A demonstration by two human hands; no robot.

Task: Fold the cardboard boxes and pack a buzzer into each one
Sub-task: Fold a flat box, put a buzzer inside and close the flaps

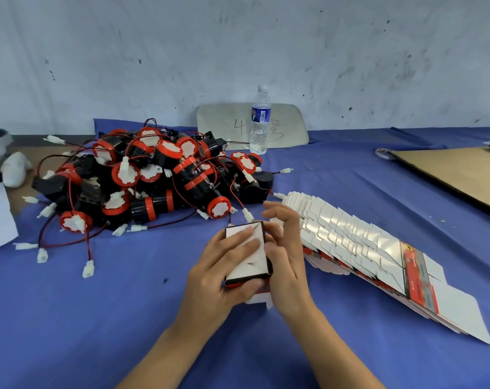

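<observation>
Grip on the box [253, 266] is two-handed: the left hand [218, 265] wraps its near side, fingers pressing the white end flaps flat, and the right hand [284, 248] clasps the other side, thumb on the flaps. It's held just above the desk [97, 304]. Whether a buzzer is inside, I can't tell. No finished boxes show, and the buzzer pile [154, 175] and stack of flat boxes [350, 242] look large, so most remains.

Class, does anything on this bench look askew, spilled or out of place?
The buzzers lie in a tangled heap, leads straggling over the cloth. The flat boxes lie in a slanting fan, not a square stack. The held box looks sound.
</observation>
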